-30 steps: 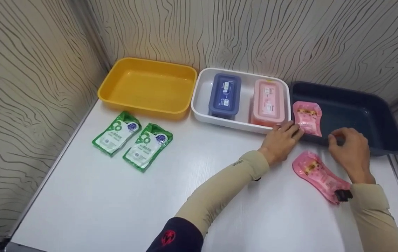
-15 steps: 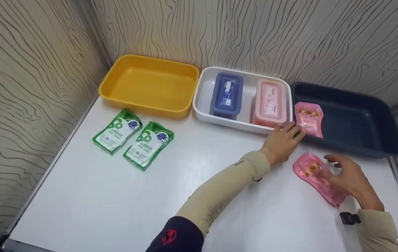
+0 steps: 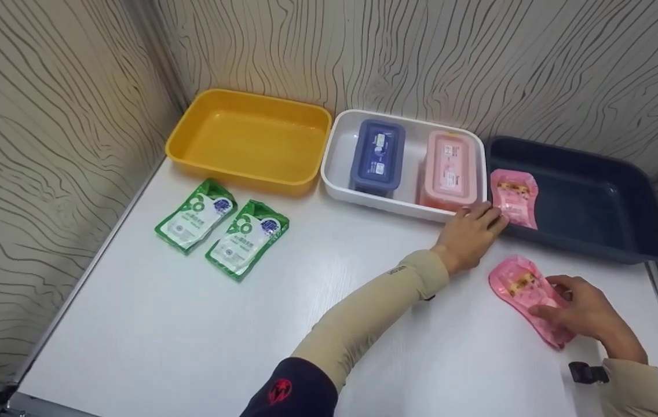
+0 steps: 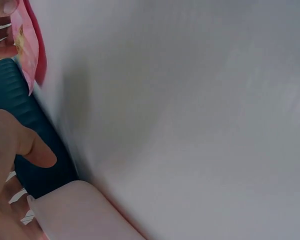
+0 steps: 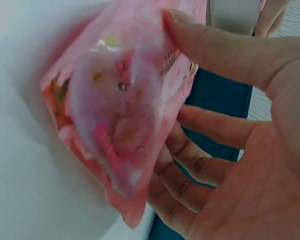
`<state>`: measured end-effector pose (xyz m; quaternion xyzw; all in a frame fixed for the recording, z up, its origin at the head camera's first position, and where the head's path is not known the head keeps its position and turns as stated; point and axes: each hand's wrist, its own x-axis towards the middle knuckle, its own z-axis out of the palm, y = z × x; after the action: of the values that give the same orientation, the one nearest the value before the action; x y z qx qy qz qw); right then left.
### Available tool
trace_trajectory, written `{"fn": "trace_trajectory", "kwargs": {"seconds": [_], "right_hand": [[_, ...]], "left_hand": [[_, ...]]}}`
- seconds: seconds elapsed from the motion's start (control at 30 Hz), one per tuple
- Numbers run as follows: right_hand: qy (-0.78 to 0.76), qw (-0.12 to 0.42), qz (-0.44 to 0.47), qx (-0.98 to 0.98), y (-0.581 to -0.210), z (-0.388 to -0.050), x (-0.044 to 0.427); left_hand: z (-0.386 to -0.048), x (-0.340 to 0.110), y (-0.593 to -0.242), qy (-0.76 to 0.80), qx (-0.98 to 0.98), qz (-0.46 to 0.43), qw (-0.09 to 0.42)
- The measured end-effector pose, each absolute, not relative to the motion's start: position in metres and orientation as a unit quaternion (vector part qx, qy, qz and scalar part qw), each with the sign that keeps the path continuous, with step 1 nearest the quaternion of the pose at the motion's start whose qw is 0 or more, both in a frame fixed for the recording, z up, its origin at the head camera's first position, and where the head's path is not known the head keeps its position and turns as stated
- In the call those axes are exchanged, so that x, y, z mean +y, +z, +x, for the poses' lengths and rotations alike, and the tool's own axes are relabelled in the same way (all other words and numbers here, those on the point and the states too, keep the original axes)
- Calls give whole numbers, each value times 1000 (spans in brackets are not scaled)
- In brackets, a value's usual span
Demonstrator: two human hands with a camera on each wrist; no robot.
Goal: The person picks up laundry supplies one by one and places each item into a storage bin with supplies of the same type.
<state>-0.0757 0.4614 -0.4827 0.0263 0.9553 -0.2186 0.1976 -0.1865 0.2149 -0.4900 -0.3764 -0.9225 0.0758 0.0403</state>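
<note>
Pink pouch (image 3: 517,286) sits toward the right edge of the worktop (image 3: 190,336), pinched by the right hand (image 3: 591,315). Left hand (image 3: 468,240) touches the white tray (image 3: 378,201) by the navy tray (image 3: 584,202), can't tell if gripping. Wide, gentle pinch should stop folding imo.

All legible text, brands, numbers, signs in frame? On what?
"CO" (possibly "60"): left green pouch, right green pouch.
Red emblem, no legible letters: dark sleeve.
Too small or blurred: left beige sleeve, blue box, pink box, rear pink pouch, held pink pouch, remaining green-pouch print.
</note>
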Motion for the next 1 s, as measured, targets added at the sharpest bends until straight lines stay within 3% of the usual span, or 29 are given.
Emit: {"fn": "trace_trajectory", "kwargs": {"seconds": [1.0], "right_hand": [[-374, 160, 83, 910, -477, -58, 487]], "left_hand": [[-185, 216, -494, 70, -927, -366, 36]]}}
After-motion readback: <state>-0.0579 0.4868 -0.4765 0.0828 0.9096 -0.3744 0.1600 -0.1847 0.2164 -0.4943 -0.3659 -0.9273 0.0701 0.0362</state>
